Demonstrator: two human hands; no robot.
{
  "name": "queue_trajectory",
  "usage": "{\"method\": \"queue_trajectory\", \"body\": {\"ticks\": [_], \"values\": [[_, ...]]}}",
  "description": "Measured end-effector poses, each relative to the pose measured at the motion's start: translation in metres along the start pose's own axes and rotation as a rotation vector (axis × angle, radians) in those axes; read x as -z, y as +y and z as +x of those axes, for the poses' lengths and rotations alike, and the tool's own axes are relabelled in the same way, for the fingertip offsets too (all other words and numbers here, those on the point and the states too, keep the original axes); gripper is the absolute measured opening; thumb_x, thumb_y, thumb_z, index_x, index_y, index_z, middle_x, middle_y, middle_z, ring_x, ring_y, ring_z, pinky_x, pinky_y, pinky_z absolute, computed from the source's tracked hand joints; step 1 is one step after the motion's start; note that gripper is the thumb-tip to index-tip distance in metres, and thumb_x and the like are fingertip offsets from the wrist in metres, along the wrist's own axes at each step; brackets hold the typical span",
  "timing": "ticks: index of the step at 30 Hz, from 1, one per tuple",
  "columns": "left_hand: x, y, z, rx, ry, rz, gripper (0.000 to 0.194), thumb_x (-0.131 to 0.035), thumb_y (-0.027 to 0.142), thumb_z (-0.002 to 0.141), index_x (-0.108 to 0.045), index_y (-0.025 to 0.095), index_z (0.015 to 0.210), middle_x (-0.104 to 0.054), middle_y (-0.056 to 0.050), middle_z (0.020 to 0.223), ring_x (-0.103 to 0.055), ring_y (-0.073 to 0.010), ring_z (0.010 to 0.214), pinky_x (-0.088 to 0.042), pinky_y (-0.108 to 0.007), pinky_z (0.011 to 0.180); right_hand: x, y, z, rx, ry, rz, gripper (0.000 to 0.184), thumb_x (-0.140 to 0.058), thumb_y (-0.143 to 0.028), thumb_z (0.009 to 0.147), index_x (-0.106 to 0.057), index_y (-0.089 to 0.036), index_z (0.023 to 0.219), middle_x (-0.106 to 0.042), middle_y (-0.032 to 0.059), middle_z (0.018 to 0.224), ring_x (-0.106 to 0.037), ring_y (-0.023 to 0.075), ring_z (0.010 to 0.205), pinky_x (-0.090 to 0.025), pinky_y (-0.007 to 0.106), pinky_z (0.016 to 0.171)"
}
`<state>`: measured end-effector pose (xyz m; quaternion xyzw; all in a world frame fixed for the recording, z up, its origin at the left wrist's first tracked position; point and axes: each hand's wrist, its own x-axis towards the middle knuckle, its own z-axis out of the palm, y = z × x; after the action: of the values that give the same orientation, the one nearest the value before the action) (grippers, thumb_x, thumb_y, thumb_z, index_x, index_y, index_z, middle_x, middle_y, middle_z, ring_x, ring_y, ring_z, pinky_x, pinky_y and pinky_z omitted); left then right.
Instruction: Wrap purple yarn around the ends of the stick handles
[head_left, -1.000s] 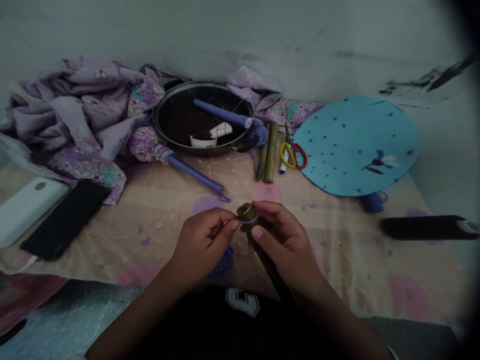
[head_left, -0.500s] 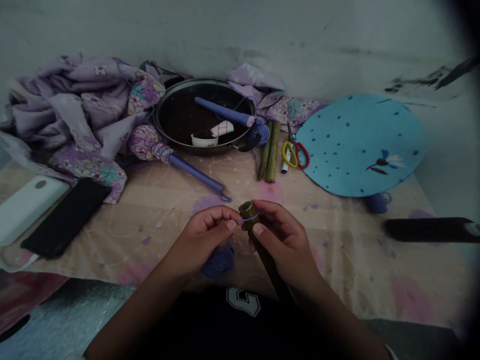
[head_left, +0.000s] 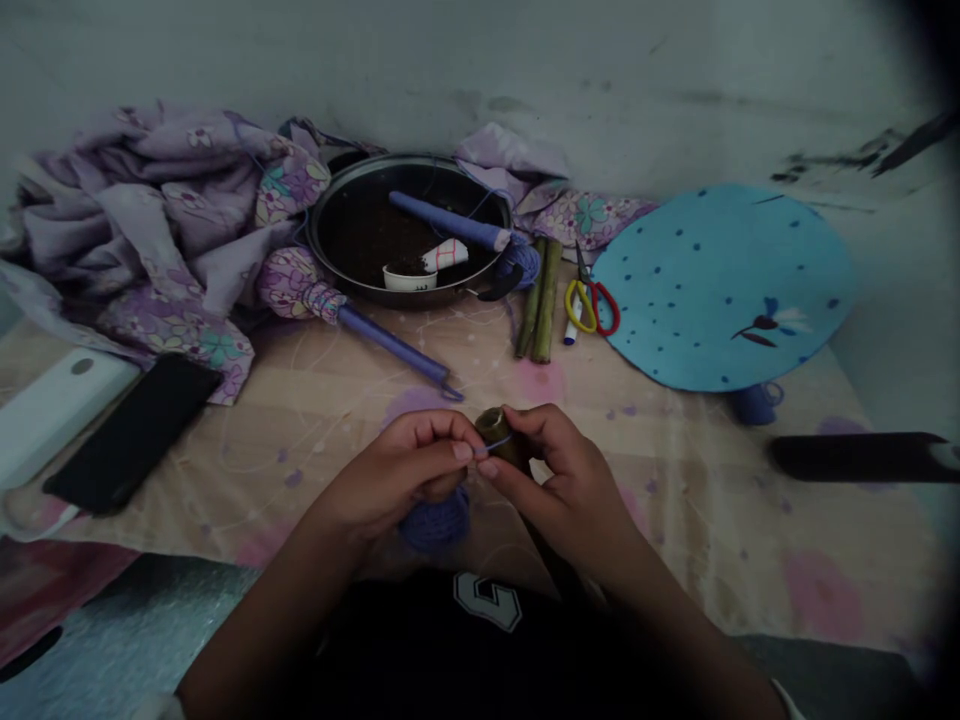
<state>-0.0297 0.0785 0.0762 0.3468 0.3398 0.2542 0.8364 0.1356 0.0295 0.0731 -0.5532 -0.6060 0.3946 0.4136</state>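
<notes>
Left hand (head_left: 416, 460), pinching yarn (head_left: 498, 443); right hand (head_left: 561, 482), gripping hollow tube (head_left: 493, 428)

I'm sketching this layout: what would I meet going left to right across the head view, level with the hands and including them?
White device, black phone, left hand, hollow stick (its open end), right hand, long black object. The purple yarn ball is left out because it overlaps the left hand.

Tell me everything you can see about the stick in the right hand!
The greenish stick looks like a woody stem, round, with a hollow-looking top. It's tilted, its lower part running towards the black shirt. The right hand holds it near the top, where purple yarn, pinched by the left hand, crosses its front.
</notes>
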Motion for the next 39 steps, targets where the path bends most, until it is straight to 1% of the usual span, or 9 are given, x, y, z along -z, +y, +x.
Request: {"method": "queue_trajectory", "body": {"ticks": [2, 5, 11, 15, 17, 23, 31, 34, 39], "values": [[0.003, -0.001, 0.0, 0.023, -0.03, -0.049, 0.014, -0.065, 0.026, 0.071, -0.058, 0.015, 0.07, -0.034, 0.009, 0.043, -0.02, -0.0015, 0.036, -0.013, -0.016, 0.037, 0.003, -0.001, 0.001, 0.025, -0.047, -0.038, 0.02, -0.061, -0.027, 0.083, -0.052, -0.022, 0.1, -0.062, -0.0002, 0.083, -0.058, 0.0132, 0.07, -0.046, 0.025, 0.063], [0.006, -0.002, 0.001, 0.053, -0.062, -0.111, 0.013, -0.067, 0.025, 0.07, -0.059, 0.015, 0.07, -0.037, 0.009, 0.044, -0.02, -0.001, 0.035, -0.013, -0.016, 0.036, 0.003, -0.001, 0.002, 0.044, -0.052, -0.05, 0.017, -0.059, -0.026, 0.085, -0.053, -0.022, 0.1, -0.063, 0.0004, 0.085, -0.059, 0.0133, 0.072, -0.046, 0.025, 0.063], [0.005, -0.001, 0.003, 0.057, -0.085, -0.128, 0.013, -0.067, 0.025, 0.071, -0.06, 0.014, 0.069, -0.04, 0.008, 0.047, -0.02, -0.0005, 0.036, -0.012, -0.016, 0.037, -0.006, 0.001, -0.001, 0.123, 0.051, -0.141, 0.017, -0.059, -0.024, 0.083, -0.053, -0.022, 0.098, -0.066, 0.002, 0.086, -0.061, 0.0146, 0.069, -0.047, 0.026, 0.062], [0.003, -0.002, 0.004, 0.07, -0.091, -0.101, 0.014, -0.066, 0.026, 0.071, -0.059, 0.014, 0.07, -0.037, 0.008, 0.046, -0.019, -0.0008, 0.036, -0.011, -0.017, 0.038, -0.008, 0.001, -0.002, 0.153, 0.1, -0.182, 0.014, -0.055, -0.018, 0.083, -0.054, -0.022, 0.097, -0.065, 0.0022, 0.084, -0.061, 0.0152, 0.07, -0.046, 0.028, 0.064], [0.001, -0.003, 0.004, 0.057, -0.065, -0.069, 0.014, -0.066, 0.026, 0.071, -0.058, 0.014, 0.07, -0.037, 0.008, 0.047, -0.019, -0.001, 0.037, -0.012, -0.017, 0.038, -0.008, 0.002, -0.002, 0.122, 0.093, -0.116, 0.013, -0.053, -0.017, 0.083, -0.055, -0.022, 0.095, -0.064, 0.0004, 0.08, -0.059, 0.0136, 0.067, -0.045, 0.026, 0.062], [-0.004, -0.009, -0.002, -0.066, 0.107, 0.166, 0.017, -0.061, 0.03, 0.074, -0.055, 0.014, 0.07, -0.036, 0.008, 0.05, -0.026, -0.0037, 0.043, -0.017, -0.017, 0.041, -0.01, 0.008, 0.0, 0.012, 0.096, 0.187, 0.011, -0.054, -0.016, 0.082, -0.056, -0.022, 0.092, -0.058, -0.0034, 0.072, -0.053, 0.0106, 0.063, -0.043, 0.023, 0.058], [-0.012, -0.005, -0.004, -0.199, 0.229, 0.486, 0.017, -0.054, 0.027, 0.079, -0.054, 0.015, 0.067, -0.049, 0.004, 0.059, -0.04, -0.0066, 0.052, -0.029, -0.018, 0.046, -0.007, 0.005, 0.008, -0.188, 0.046, 0.618, 0.015, -0.061, -0.015, 0.074, -0.06, -0.021, 0.088, -0.061, -0.0032, 0.075, -0.058, 0.0088, 0.061, -0.046, 0.022, 0.058], [-0.012, -0.006, -0.004, -0.219, 0.234, 0.525, 0.017, -0.054, 0.027, 0.08, -0.054, 0.015, 0.068, -0.051, 0.004, 0.059, -0.042, -0.0063, 0.051, -0.031, -0.018, 0.047, -0.005, 0.008, 0.009, -0.234, 0.012, 0.719, 0.017, -0.062, -0.014, 0.074, -0.062, -0.022, 0.089, -0.064, -0.0024, 0.079, -0.06, 0.008, 0.059, -0.047, 0.02, 0.056], [-0.011, -0.009, -0.002, -0.227, 0.18, 0.454, 0.015, -0.057, 0.026, 0.08, -0.055, 0.015, 0.069, -0.059, 0.002, 0.063, -0.052, -0.0072, 0.055, -0.039, -0.018, 0.051, -0.004, 0.013, 0.008, -0.296, -0.066, 0.861, 0.017, -0.063, -0.017, 0.075, -0.064, -0.022, 0.091, -0.064, -0.0028, 0.069, -0.061, 0.0083, 0.055, -0.048, 0.018, 0.052]]}}
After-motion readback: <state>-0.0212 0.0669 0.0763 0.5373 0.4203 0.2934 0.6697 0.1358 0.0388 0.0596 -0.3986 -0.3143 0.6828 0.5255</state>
